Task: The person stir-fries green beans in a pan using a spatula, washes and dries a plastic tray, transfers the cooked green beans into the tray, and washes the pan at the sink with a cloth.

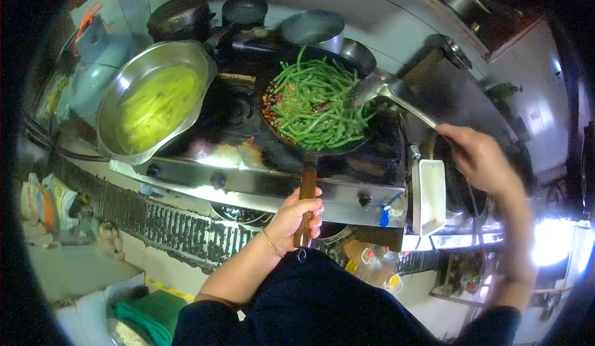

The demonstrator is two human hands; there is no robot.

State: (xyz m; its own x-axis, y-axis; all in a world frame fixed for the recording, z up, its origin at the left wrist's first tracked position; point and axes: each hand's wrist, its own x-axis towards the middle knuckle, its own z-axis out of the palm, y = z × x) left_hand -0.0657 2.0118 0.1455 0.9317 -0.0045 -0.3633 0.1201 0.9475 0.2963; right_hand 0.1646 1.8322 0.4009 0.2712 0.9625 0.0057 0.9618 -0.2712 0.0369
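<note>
My left hand [291, 222] is wrapped round the wooden handle [307, 188] of a dark frying pan [273, 128] on the stove. Green beans [322, 101] fill the pan, with chopped red and pale seasoning [285, 120] at their left side. My right hand [480, 157], slightly blurred, grips the end of a metal spatula [409, 104]. Its blade reaches into the right edge of the beans.
Left of the pan, a large metal basin [149, 52] holds yellow-green strips in liquid. Several dark pans [313, 27] stand along the back wall. A white rectangular tray [432, 197] sits right of the stove, and oil bottles [375, 265] stand below.
</note>
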